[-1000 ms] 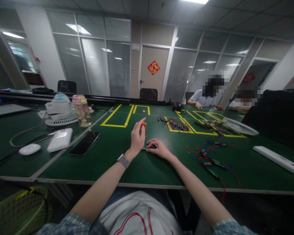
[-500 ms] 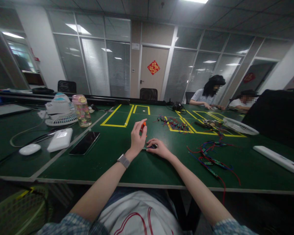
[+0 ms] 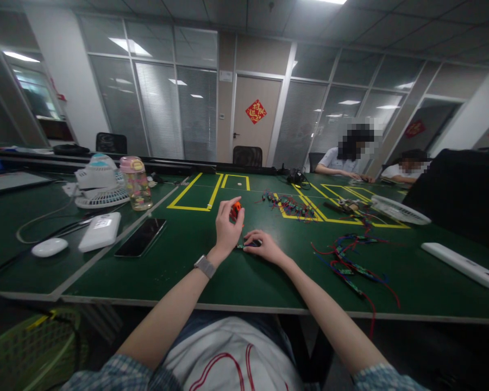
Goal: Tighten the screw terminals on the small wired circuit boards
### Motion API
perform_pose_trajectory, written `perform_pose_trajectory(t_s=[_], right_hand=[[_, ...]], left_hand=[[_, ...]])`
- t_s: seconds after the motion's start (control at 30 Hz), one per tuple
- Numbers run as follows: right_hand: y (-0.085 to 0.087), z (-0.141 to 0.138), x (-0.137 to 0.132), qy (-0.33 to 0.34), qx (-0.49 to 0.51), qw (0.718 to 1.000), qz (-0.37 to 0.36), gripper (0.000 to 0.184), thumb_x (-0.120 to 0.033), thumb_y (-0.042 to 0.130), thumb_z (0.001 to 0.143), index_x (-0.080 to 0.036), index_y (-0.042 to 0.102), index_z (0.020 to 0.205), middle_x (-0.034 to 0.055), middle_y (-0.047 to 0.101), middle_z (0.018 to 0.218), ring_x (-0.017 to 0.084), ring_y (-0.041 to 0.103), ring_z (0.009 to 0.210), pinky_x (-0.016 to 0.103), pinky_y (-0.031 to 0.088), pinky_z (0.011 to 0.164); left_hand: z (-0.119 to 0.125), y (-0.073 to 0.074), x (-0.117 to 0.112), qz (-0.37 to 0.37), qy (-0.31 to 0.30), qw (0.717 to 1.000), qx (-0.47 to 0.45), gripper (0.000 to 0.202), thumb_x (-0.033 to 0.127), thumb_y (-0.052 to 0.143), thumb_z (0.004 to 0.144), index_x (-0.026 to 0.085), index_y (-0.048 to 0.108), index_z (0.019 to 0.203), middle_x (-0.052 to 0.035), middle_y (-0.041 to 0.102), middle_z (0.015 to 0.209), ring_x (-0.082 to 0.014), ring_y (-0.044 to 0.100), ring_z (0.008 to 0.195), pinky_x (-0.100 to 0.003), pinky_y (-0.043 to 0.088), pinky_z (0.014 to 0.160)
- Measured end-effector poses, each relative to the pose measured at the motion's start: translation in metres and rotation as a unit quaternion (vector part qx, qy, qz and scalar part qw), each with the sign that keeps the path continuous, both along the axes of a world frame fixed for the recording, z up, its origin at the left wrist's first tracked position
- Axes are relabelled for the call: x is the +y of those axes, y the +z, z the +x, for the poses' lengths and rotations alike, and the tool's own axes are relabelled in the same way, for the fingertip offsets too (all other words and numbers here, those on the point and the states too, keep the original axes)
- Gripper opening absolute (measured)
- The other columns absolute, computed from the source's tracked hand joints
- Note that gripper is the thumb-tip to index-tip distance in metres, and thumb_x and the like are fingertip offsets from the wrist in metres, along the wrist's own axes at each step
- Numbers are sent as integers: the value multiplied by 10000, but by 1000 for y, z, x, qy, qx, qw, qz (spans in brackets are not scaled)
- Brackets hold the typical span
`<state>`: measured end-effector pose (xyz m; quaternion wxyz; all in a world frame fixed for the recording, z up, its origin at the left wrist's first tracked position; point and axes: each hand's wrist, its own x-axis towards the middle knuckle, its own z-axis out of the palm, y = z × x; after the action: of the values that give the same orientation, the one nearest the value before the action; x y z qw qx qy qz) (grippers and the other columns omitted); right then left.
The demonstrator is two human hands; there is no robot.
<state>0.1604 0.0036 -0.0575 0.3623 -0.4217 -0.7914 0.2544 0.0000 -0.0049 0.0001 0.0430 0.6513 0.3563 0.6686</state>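
My left hand point(image 3: 229, 227) is raised a little above the table, its fingers curled round a small orange-and-black tool point(image 3: 237, 208). Most of the tool is hidden by the fingers, so its kind is unclear. Just to the right, my right hand point(image 3: 264, 247) rests low over the table, thumb and fingers closed on a small green circuit board point(image 3: 240, 247). One end of the board sticks out under the left wrist side; dark wire shows beneath the right fingers. Several similar boards with red and blue wires point(image 3: 346, 260) lie in a tangle to the right.
Beyond my hands lies another row of wired boards point(image 3: 293, 206) over yellow tape. A phone point(image 3: 141, 238), white box point(image 3: 100, 232), mouse point(image 3: 50, 248), bottle point(image 3: 136, 184) and fan point(image 3: 100, 184) stand left. A white bar point(image 3: 462, 264) lies right. Two people sit at the far right.
In my left hand the orange tool has turned and shifted slightly left, showing more of its orange end. My right hand has stayed in place on the board.
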Motion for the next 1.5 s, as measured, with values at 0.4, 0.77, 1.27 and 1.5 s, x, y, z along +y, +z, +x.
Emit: perform_pose_trajectory(t_s=[0.4,0.77,1.27,1.5], right_hand=[[-4,1,3,2,1,1000,9,111,-256,771,674,-207,745,770,75,679,1023,220,614,1012,429,378,992],[-3,1,3,2,2,1000,13,100,-251,769,676,-204,744,761,78,678,1026,227,615,1011,434,384,989],[-4,1,3,0,2,1000,10,106,-253,767,676,-204,744,766,80,680,1025,226,617,1008,435,386,985],[-2,1,2,1,0,1000,6,103,-257,764,681,-210,747,771,78,679,1021,226,617,1013,434,384,990]], left_hand=[[-1,-3,2,6,-36,999,-16,271,200,373,963,189,579,1139,-69,608,1108,-172,568,1049,-308,447,923],[0,1,-3,12,3,1000,10,204,236,573,884,203,623,1079,-20,526,875,-109,510,706,-227,464,678],[0,0,-1,0,-74,997,-31,224,216,466,935,194,608,1107,-63,632,1075,-138,603,892,-244,491,741],[-2,2,0,19,-38,998,-36,130,211,549,886,197,651,965,-35,575,926,-131,548,817,-239,453,700]])
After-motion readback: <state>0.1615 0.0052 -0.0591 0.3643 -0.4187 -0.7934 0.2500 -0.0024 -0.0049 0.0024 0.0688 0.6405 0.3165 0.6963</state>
